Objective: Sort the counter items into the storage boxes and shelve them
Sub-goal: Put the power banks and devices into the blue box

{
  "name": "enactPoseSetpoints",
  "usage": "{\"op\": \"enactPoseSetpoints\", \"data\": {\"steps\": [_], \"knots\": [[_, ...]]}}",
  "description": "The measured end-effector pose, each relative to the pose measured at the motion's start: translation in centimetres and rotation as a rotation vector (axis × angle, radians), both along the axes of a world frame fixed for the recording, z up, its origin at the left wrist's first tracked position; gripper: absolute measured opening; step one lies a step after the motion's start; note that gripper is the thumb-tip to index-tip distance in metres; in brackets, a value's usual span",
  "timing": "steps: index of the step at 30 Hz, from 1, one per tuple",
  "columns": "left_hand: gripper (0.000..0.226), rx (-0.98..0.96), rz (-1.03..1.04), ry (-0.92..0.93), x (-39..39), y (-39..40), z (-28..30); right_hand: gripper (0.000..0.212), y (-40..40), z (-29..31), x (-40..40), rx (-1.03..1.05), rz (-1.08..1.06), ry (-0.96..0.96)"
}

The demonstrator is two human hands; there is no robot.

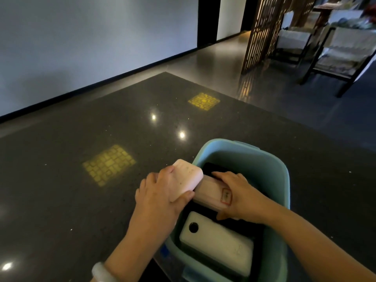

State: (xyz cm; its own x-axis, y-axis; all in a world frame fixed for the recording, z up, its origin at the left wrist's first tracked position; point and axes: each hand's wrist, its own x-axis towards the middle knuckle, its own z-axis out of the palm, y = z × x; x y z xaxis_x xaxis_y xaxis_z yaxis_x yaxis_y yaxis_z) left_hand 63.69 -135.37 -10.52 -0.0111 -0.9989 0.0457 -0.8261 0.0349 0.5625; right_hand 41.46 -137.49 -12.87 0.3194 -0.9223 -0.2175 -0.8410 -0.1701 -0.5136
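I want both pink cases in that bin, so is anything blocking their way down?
Partly: a white rectangular power bank and a flat black item already lie in the blue-green plastic bin, under the pink cases.

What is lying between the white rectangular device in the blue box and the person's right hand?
In the head view, only the box's dark interior separates the white rectangular device from the right hand, which grips a pink rectangular box.
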Motion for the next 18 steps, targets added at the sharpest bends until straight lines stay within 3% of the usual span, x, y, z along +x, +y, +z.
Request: {"op": "enactPoseSetpoints", "data": {"steps": [2,5,7,18], "knots": [[0.069,0.006,0.008,0.007,-0.05,-0.04,-0.01,0.099,0.10,-0.10,-0.23,0.006,-0.057,-0.082],[0.068,0.000,0.013,0.005,-0.09,0.04,-0.01,0.073,0.05,-0.13,-0.33,0.017,-0.189,-0.253],[0.068,-0.010,0.015,0.008,-0.15,0.17,0.04,0.060,-0.13,-0.18,-0.21,0.032,-0.200,-0.238],[0.068,-0.040,0.011,0.004,-0.19,0.25,-0.17,0.057,-0.29,0.31,0.38,0.100,-0.155,-0.244]]}}
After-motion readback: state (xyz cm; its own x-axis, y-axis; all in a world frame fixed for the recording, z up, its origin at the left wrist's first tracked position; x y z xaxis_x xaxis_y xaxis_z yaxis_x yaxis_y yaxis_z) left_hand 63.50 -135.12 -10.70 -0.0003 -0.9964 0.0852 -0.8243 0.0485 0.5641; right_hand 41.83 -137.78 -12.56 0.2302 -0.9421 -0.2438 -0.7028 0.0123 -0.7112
